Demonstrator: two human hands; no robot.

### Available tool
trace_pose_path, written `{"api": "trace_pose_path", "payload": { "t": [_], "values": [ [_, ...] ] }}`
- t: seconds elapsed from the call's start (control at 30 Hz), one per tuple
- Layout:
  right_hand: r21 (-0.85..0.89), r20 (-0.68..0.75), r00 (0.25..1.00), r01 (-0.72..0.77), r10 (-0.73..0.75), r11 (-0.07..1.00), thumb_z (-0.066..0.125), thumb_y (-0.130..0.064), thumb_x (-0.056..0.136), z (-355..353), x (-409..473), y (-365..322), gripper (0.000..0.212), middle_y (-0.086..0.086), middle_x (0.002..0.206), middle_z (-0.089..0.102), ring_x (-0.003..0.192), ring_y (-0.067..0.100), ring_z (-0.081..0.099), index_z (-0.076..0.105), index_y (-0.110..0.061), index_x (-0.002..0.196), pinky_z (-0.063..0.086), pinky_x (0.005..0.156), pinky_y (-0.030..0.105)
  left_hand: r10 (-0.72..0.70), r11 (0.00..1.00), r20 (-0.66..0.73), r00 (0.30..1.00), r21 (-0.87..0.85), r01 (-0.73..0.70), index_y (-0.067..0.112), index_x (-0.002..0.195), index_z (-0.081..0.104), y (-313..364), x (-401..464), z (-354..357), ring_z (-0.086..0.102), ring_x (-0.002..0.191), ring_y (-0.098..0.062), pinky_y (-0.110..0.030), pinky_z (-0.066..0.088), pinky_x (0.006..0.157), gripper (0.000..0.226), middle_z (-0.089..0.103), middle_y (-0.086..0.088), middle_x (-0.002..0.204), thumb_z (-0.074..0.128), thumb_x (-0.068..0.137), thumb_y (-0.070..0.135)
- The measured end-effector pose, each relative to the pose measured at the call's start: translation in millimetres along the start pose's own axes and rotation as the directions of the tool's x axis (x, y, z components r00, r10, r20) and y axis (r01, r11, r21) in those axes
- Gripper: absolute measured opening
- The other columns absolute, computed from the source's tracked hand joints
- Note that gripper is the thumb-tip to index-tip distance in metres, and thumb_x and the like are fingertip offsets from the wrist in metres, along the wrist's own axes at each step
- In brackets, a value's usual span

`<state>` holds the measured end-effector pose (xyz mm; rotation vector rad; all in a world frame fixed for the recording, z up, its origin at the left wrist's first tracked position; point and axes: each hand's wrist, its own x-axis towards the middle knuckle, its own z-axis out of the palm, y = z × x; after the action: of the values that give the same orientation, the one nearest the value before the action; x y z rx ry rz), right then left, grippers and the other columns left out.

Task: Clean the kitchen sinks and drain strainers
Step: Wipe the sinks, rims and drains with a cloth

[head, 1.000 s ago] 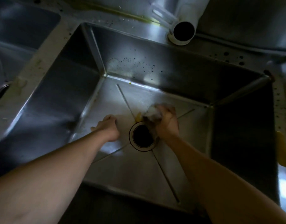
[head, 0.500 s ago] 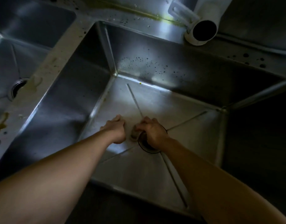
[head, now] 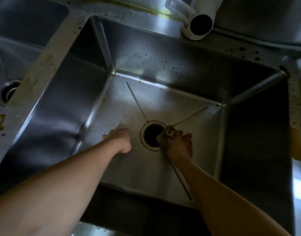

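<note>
At the round black drain opening (head: 153, 135) of the stainless steel sink (head: 163, 103), the right hand (head: 178, 145) grips a crumpled grey cloth (head: 165, 137) for scrubbing, while the left hand (head: 120, 139) rests flat-fingered for support.

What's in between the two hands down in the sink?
The open drain hole, between left hand and right hand, seen from the head camera.

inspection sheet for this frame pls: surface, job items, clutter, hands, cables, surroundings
Surface: large stainless steel sink basin, dark specks on its back wall.
Job's things: round open drain hole; crumpled grey scrubbing cloth at its right rim.
Clutter: yellowish smears on the steel divider ledge.
Hands: left hand rests on the basin floor; right hand grips the cloth.
Cables: nothing seen.
Surroundings: second sink drain at left; white plastic pipe above.
</note>
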<state>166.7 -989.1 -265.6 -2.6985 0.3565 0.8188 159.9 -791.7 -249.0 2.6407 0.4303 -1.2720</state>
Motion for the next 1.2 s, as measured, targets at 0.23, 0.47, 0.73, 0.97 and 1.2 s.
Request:
{"api": "trace_pose_path", "payload": {
  "t": [0.23, 0.47, 0.73, 0.97, 1.2],
  "values": [
    [0.155, 0.062, 0.957, 0.271, -0.283, 0.950, 0.058, -0.017, 0.086, 7, -29, -42, 0.039, 0.017, 0.128, 0.040, 0.101, 0.037, 0.054, 0.044, -0.010, 0.122, 0.045, 0.085, 0.035, 0.055, 0.996, 0.030, 0.998, -0.074, -0.053, 0.011, 0.147, 0.029, -18, 5, -5, 0.038, 0.135, -0.027, -0.037, 0.038, 0.108, 0.071, 0.020, -0.002, 0.155, 0.055, 0.081, 0.008],
    [-0.076, 0.328, 0.761, 0.611, -0.559, 0.788, 0.061, -0.016, 0.088, 21, -41, -60, 0.044, 0.015, 0.131, 0.034, 0.102, 0.035, 0.057, 0.045, -0.012, 0.130, 0.047, 0.088, 0.036, 0.067, 0.998, 0.052, 0.996, 0.012, -0.068, 0.006, 0.147, 0.025, -36, 4, 0, 0.039, 0.133, -0.025, -0.031, 0.037, 0.105, 0.065, 0.019, -0.004, 0.153, 0.052, 0.088, 0.014],
    [-0.155, -0.007, 0.921, 0.385, -0.390, 0.910, 0.051, -0.024, 0.094, 2, -16, -73, 0.038, 0.019, 0.137, 0.036, 0.112, 0.036, 0.054, 0.042, -0.016, 0.130, 0.049, 0.085, 0.041, 0.087, 0.996, 0.048, 0.995, -0.008, -0.087, 0.008, 0.138, 0.043, -37, 2, -11, 0.050, 0.123, -0.028, -0.030, 0.043, 0.099, 0.053, 0.044, -0.012, 0.141, 0.056, 0.087, 0.012],
    [0.095, -0.096, 0.962, 0.263, -0.254, 0.960, 0.063, -0.023, 0.085, -59, -31, -52, 0.045, 0.017, 0.130, 0.045, 0.108, 0.035, 0.057, 0.051, -0.017, 0.128, 0.048, 0.087, 0.033, 0.116, 0.985, -0.038, 0.993, -0.120, -0.120, 0.018, 0.150, 0.025, -21, -34, -33, 0.040, 0.134, -0.024, -0.025, 0.037, 0.102, 0.070, 0.031, -0.007, 0.153, 0.051, 0.086, 0.007],
    [0.466, -0.041, 0.987, 0.155, -0.154, 0.871, 0.066, -0.010, 0.082, -116, -71, -44, 0.019, 0.000, 0.087, 0.059, 0.088, 0.021, 0.061, 0.057, -0.018, 0.096, 0.053, 0.080, 0.034, 0.234, 0.919, -0.080, 0.969, -0.307, -0.247, 0.024, 0.149, 0.028, 4, -80, -77, 0.043, 0.132, -0.025, -0.028, 0.040, 0.101, 0.076, 0.038, -0.006, 0.149, 0.061, 0.084, 0.004]
  ]
}}
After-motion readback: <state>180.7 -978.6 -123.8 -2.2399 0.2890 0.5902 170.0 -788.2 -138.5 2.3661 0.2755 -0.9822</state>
